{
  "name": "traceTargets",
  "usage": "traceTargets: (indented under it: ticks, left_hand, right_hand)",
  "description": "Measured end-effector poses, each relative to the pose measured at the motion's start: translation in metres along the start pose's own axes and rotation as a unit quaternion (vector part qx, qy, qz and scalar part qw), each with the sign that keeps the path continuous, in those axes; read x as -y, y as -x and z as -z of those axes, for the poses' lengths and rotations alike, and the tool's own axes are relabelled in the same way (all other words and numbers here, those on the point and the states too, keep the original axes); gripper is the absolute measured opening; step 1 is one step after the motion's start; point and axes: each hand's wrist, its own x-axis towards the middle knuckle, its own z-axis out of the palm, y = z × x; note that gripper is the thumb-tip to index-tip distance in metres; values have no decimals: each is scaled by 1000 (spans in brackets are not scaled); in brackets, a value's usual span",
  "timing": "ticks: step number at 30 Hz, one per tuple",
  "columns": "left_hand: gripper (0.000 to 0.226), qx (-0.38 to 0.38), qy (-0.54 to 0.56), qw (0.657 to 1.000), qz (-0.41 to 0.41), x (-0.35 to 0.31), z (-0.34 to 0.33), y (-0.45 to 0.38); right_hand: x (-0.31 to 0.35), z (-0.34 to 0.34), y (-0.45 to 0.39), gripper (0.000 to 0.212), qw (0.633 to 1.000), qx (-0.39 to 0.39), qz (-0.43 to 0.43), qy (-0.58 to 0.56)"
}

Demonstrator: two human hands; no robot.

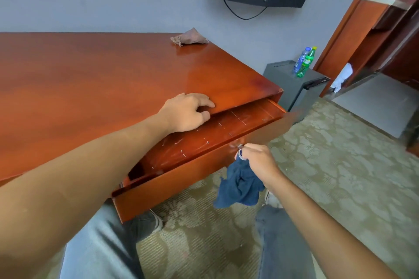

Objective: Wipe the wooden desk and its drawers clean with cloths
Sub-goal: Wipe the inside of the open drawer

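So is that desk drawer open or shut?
Open. The drawer is pulled partway out from under the desk top, showing its inside; the right hand holds its handle.

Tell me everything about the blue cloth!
The blue cloth is dark blue, soft and crumpled, like a towel rag. It hangs down in loose folds from the right hand, which grips its top, bunched up, beside a metal ring on the front of the open drawer. The frayed bottom edge dangles in the air above the carpet, in front of the drawer and near the person's knee. Only the hand plainly touches it.
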Motion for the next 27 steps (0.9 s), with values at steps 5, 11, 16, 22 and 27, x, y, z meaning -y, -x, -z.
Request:
traceTargets:
  ticks: [5,11,16,22,27]
  left_hand:
    - [66,81,-150,985,-35,-9,-5,1]
    - [59,70,-108,991,-31,-4,-1,0]
    - [62,69,-133,988,-38,-6,-2,1]
    - [67,66,-146,986,-39,-5,-4,-1]
    - [69,63,-154,985,-35,-5,-6,-1]
  right_hand:
    - [-18,48,37,11,995,52,2,83]
    - [-44,78,74,30,992,60,-11,112]
    - [-65,103,107,31,984,86,-49,146]
    - [-63,138,133,37,957,140,-105,231]
    - [-17,189,159,18,951,99,-59,288]
